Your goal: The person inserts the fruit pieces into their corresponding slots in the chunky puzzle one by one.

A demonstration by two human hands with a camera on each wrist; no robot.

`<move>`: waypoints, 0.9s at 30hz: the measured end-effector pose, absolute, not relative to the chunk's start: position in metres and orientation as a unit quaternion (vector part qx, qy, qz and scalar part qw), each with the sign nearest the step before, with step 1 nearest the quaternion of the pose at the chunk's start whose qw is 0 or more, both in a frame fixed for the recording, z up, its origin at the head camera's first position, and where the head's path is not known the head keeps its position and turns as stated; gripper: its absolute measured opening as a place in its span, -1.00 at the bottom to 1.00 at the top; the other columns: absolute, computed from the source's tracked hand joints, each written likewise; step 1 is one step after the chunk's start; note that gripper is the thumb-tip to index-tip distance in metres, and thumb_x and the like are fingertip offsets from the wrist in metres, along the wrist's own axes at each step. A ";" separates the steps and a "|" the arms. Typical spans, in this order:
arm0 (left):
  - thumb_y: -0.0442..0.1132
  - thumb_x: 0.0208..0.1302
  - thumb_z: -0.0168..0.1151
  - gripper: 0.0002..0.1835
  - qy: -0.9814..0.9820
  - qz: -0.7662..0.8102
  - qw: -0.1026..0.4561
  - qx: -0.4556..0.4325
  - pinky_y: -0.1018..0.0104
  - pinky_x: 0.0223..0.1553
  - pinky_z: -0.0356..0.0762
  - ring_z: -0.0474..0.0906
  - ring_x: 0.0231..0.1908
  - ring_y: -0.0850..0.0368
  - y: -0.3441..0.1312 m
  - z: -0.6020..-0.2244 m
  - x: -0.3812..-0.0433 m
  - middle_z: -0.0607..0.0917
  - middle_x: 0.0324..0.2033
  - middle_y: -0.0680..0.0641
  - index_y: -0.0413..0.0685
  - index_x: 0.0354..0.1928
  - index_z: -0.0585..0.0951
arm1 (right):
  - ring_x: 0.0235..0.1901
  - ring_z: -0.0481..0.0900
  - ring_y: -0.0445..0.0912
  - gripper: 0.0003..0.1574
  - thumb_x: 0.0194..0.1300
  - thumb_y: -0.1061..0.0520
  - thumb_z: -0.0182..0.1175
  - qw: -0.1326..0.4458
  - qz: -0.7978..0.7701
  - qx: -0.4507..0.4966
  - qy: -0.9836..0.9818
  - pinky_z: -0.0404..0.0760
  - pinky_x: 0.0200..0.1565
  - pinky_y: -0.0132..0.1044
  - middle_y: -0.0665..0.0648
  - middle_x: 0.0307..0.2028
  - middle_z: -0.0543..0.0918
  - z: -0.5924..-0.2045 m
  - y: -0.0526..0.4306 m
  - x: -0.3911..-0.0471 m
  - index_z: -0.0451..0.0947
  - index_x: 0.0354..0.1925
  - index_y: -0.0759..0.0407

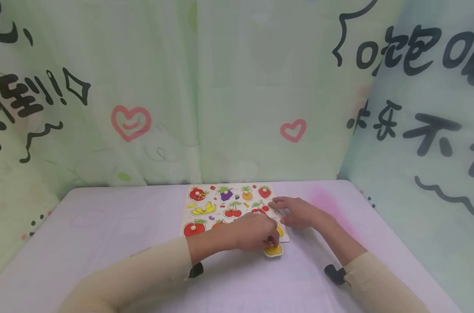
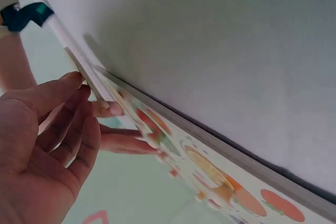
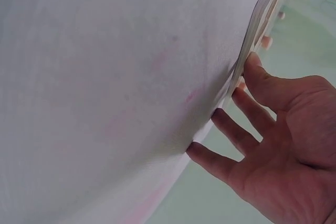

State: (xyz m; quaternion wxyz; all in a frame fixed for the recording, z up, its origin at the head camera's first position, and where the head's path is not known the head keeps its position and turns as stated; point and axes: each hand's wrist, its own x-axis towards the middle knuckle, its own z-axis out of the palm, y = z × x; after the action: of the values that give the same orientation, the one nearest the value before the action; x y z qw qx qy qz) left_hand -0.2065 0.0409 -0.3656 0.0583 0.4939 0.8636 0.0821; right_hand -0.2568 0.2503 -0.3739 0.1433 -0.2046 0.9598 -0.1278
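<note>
A wooden fruit puzzle board [image 1: 185,217] with knobbed pieces lies at the table's far side. My left hand [image 1: 256,232] reaches across the board's front and pinches a yellow fruit puzzle piece [image 1: 273,251] just off its front right corner. Edge-on in the left wrist view, the thin piece [image 2: 88,80] sits between thumb and fingertips, above the table. My right hand [image 1: 297,212] is at the board's right edge, fingers spread. Its thumb touches the board's edge [image 3: 252,38] in the right wrist view. The left forearm and hand hide part of the board's front row.
The table [image 1: 123,226] has a pale cloth with a pink patch at right. Printed curtains [image 1: 237,108] stand close behind it and along both sides. Dark straps [image 1: 334,274] hang at both wrists.
</note>
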 end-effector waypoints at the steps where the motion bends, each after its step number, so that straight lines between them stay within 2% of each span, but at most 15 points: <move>1: -0.20 0.37 0.42 -0.84 0.866 0.087 0.060 0.489 0.61 -0.13 0.52 0.61 -0.17 0.40 0.041 -0.367 -0.210 0.78 -0.23 0.22 0.18 -0.08 0.84 | 0.52 0.25 0.32 -0.25 0.38 0.22 0.32 0.145 -0.131 -0.204 0.959 0.36 0.40 0.29 0.20 0.52 0.38 -0.375 0.250 -0.256 0.44 0.48 0.01; 6: -0.23 0.37 0.41 -0.85 0.873 0.104 0.075 0.471 0.56 -0.10 0.55 0.65 -0.14 0.38 0.045 -0.373 -0.225 0.79 -0.21 0.20 0.15 -0.09 0.85 | 0.50 0.28 0.32 -0.27 0.37 0.24 0.31 0.145 -0.132 -0.213 0.957 0.37 0.40 0.28 0.22 0.50 0.40 -0.378 0.253 -0.255 0.45 0.47 0.03; 13: -0.26 0.40 0.38 -0.84 0.879 0.090 0.063 0.464 0.50 -0.08 0.60 0.67 -0.13 0.32 0.052 -0.374 -0.243 0.83 -0.22 0.18 0.13 -0.09 0.84 | 0.48 0.32 0.32 -0.29 0.36 0.23 0.33 0.129 -0.123 -0.234 0.956 0.39 0.39 0.27 0.24 0.48 0.43 -0.376 0.255 -0.256 0.48 0.45 0.07; 21: -0.26 0.39 0.39 -0.83 0.876 0.082 0.044 0.473 0.46 -0.10 0.62 0.66 -0.07 0.29 0.059 -0.378 -0.251 0.82 -0.17 0.19 0.16 -0.09 0.85 | 0.47 0.35 0.29 -0.33 0.38 0.19 0.34 0.127 -0.124 -0.238 0.955 0.39 0.40 0.25 0.22 0.48 0.43 -0.375 0.256 -0.256 0.51 0.42 0.07; 27: -0.26 0.39 0.39 -0.83 0.883 0.075 0.041 0.462 0.38 -0.09 0.65 0.68 -0.06 0.31 0.063 -0.377 -0.255 0.83 -0.16 0.20 0.17 -0.10 0.85 | 0.48 0.33 0.30 -0.30 0.40 0.26 0.29 0.113 -0.121 -0.231 0.959 0.37 0.41 0.26 0.23 0.50 0.40 -0.376 0.262 -0.257 0.46 0.46 0.03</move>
State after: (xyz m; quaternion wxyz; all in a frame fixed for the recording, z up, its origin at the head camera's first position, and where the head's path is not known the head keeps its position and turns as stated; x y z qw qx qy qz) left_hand -0.2549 0.0631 -0.3769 0.0413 0.4617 0.8829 0.0751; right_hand -0.2571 0.2620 -0.3762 0.1129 -0.2307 0.9588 -0.1212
